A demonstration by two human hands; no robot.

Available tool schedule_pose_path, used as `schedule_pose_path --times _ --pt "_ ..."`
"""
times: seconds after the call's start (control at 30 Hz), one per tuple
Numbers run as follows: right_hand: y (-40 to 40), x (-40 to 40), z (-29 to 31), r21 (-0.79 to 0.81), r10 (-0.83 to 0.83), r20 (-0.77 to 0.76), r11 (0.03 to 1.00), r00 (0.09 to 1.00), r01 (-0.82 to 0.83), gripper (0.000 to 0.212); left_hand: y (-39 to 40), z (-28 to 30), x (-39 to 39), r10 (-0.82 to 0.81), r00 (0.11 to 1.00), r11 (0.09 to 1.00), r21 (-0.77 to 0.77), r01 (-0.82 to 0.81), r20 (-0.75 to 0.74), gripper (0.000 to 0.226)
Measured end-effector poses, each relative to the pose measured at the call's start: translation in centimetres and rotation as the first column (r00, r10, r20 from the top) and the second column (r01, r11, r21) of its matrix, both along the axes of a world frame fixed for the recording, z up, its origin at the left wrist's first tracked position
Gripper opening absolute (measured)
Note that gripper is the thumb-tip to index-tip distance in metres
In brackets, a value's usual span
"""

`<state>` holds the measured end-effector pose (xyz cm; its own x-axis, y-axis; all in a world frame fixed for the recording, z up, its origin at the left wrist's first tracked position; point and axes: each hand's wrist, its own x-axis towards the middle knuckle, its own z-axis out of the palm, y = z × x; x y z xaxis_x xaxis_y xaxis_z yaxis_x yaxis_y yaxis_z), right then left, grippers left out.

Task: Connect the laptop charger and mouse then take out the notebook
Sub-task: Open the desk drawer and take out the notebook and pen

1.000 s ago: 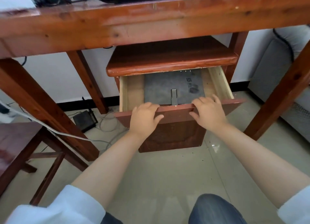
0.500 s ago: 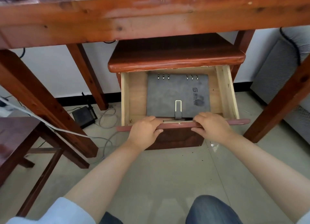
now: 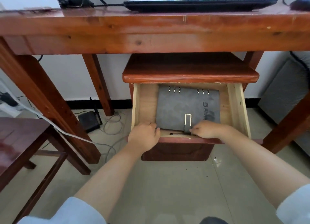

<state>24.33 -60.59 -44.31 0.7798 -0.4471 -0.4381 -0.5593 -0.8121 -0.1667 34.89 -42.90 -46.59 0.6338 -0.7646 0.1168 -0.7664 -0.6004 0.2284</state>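
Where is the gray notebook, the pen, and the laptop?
gray notebook [image 3: 184,104]: head view, middle of its cover, inside the open drawer.
pen [image 3: 177,134]: head view, its dark barrel, just in front of the notebook.
laptop [image 3: 199,4]: head view, front edge, on the desk.

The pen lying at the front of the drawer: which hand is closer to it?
Right. The right hand has its fingertips just above the right end of the pen, by the notebook clasp. The left hand is left of the pen, at the notebook's corner.
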Motion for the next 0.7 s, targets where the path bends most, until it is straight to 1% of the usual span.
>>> schedule_pose_path --times 0.1,0.13,0.2,0.33,0.4,0.5,0.57,0.7 --pt "0.2 0.5 -0.3 -0.103 0.059 -0.083 0.992 0.995 -0.068 0.051 0.0 -0.1 0.1 0.004 1.0 1.0 -0.014 -0.004 0.001 0.034" --pt "0.3 0.5 -0.5 -0.163 0.079 -0.089 0.982 0.993 -0.093 0.052 0.0 -0.2 0.1 0.006 1.0 1.0 -0.021 -0.006 0.0 0.034" --pt "-0.1 0.2 -0.9 -0.267 0.089 -0.067 0.958 0.994 -0.103 0.052 0.1 -0.4 0.1 0.01 1.0 1.0 -0.027 -0.009 0.01 0.034" --pt "-1.5 -0.5 -1.2 -0.341 0.079 -0.034 0.936 0.996 -0.086 0.048 -0.1 -0.6 0.3 0.006 0.999 0.999 -0.039 -0.004 0.044 0.034" --pt "-1.6 -0.3 -1.3 -0.315 0.111 -0.012 0.943 0.994 -0.109 0.044 -0.2 -0.8 0.4 0.006 0.999 0.998 -0.056 -0.004 0.04 0.033" --pt "-1.0 0.1 -1.6 -0.145 0.147 -0.008 0.978 0.989 -0.147 0.039 -0.2 -0.9 0.3 0.008 0.999 0.998 -0.066 -0.004 0.051 0.033" --pt "-0.8 0.5 -1.4 -0.078 0.134 -0.031 0.988 0.991 -0.136 0.038 -0.2 -1.0 0.4 0.012 0.998 0.997 -0.074 -0.008 0.059 0.033" --pt "-0.9 0.5 -1.2 -0.004 0.086 -0.051 0.996 0.995 -0.087 0.035 -0.3 -1.2 0.4 0.015 0.996 0.997 -0.073 -0.009 0.083 0.034"
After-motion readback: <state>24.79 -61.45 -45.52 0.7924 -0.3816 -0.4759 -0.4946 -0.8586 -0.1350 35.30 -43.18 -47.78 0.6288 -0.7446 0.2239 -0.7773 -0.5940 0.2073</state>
